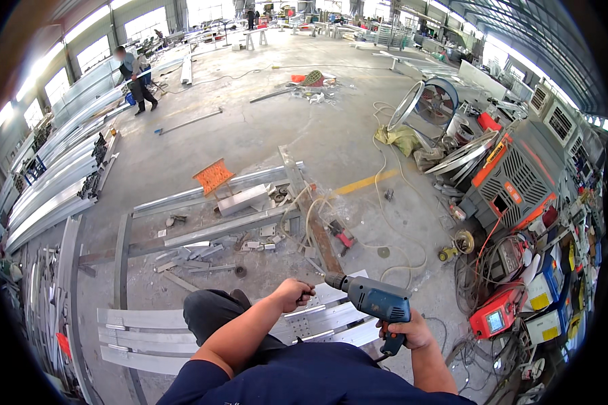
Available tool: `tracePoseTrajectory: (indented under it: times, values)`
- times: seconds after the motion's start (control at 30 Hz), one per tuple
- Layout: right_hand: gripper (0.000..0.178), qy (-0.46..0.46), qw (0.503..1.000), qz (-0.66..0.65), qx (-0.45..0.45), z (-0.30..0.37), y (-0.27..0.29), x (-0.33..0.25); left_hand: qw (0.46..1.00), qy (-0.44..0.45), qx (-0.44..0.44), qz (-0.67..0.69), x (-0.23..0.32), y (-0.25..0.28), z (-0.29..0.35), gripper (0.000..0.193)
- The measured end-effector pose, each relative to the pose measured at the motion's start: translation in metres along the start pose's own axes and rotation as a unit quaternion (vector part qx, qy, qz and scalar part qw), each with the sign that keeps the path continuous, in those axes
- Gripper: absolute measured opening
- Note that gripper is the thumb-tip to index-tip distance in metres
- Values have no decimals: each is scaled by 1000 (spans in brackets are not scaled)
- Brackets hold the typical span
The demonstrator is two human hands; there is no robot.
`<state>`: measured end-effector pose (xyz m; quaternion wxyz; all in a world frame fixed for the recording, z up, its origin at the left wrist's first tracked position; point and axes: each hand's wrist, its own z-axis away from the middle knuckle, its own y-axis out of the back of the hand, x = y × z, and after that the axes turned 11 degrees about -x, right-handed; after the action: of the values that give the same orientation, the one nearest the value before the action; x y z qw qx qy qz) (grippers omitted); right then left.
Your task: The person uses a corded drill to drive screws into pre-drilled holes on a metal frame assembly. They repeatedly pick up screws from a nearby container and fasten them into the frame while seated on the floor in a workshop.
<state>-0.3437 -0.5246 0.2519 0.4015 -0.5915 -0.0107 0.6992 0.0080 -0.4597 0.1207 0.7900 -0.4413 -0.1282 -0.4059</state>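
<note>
We hold the blue drill (380, 300) by its handle in our right hand (412, 331), probably so the finger reaches the trigger. Its chuck (336, 280) faces our left hand (294, 295), whose fingers are curled; we cannot tell what they pinch. Below both grips lie metal strips (148, 318), seemingly supported by bars (121, 270).

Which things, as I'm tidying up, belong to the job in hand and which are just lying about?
Apparently the job:
drill, in the right hand
metal planks, below the drill

Apparently just lying about:
fan
sack
metal scraps
</note>
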Motion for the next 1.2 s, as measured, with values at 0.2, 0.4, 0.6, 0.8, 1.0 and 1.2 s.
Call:
tracePoseTrajectory:
  times: [0.2,0.4,0.6,0.8,1.0,1.2]
  values:
    - [44,3,1000,9,12,5,3,3,999,3,-20,-38,6,-14,10,16]
    - [46,-5,1000,21,12,9,6,3,997,-56,-56,-21,6,-19,10,18]
    - [45,-3,1000,19,18,12,9,2,996,-79,-24,-16,7,-23,6,18]
    - [45,-3,1000,18,15,12,14,2,997,-65,-41,17,8,-16,4,19]
    - [45,1,1000,18,14,12,13,-1,995,-79,-56,16,8,-24,2,18]
    - [46,4,999,32,25,9,11,-2,993,-112,-20,-26,9,-16,1,20]
